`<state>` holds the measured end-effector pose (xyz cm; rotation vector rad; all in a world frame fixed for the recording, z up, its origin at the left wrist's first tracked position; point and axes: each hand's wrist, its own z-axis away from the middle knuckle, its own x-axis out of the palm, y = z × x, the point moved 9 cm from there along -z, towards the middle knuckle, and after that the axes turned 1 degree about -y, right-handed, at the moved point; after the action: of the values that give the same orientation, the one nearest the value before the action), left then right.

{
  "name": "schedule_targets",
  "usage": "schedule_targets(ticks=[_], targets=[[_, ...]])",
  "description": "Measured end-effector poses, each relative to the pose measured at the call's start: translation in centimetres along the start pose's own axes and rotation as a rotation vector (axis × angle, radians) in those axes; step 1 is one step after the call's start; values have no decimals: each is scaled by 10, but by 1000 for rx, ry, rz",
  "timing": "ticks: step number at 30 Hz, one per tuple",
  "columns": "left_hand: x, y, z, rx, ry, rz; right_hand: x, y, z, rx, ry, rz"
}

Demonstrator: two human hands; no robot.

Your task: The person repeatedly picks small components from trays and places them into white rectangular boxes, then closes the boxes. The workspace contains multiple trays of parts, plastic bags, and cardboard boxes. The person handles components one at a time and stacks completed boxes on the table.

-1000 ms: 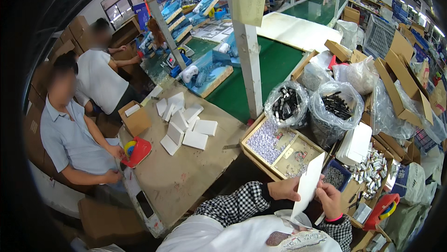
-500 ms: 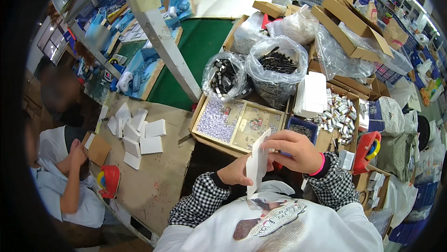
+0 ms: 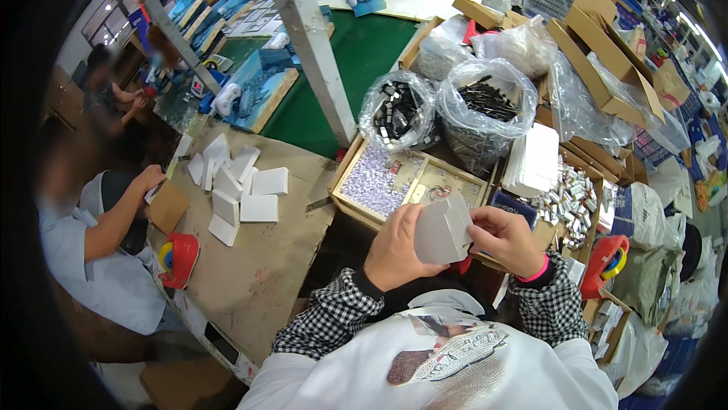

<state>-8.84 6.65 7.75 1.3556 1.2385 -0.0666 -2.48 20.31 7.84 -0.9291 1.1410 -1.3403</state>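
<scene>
1. Head view, hands: the left hand [image 3: 394, 251] is closed around a small, smooth white card box [image 3: 437, 234], fingers along its left side and thumb under its lower edge. The right hand [image 3: 506, 239] has its fingertips gathered at the box's right edge, by a narrow flap, thumb and forefinger gripping there. The box is held above the front of the wooden tray.
2. Head view, sleeves: black-and-white checked cloth cuffs [image 3: 326, 319] cover both forearms; a thin pink band [image 3: 541, 267] circles the right wrist.
3. Head view, beyond the hands: a shallow, divided pale wooden tray [image 3: 355, 211] holds tiny lilac pieces. Behind it, crinkled clear plastic bags [image 3: 447, 101] contain black parts. To the right, rounded-cornered white flat pieces [image 3: 535, 160] stand stacked beside heaped shiny silvery cylinders [image 3: 570, 199].
4. Head view, left: flat white rectangular boxes [image 3: 258, 208] lie on a scuffed brown tabletop [image 3: 246, 273], near a glossy red tape dispenser [image 3: 183, 258].
</scene>
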Motion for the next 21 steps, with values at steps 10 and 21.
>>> schedule_targets(ticks=[10,21], targets=[[-6,12,9,88,153,-185,-6,30,-17,-1,103,348],[5,-20,15,-300,249,101,23,49,-3,-60,-22,-614]])
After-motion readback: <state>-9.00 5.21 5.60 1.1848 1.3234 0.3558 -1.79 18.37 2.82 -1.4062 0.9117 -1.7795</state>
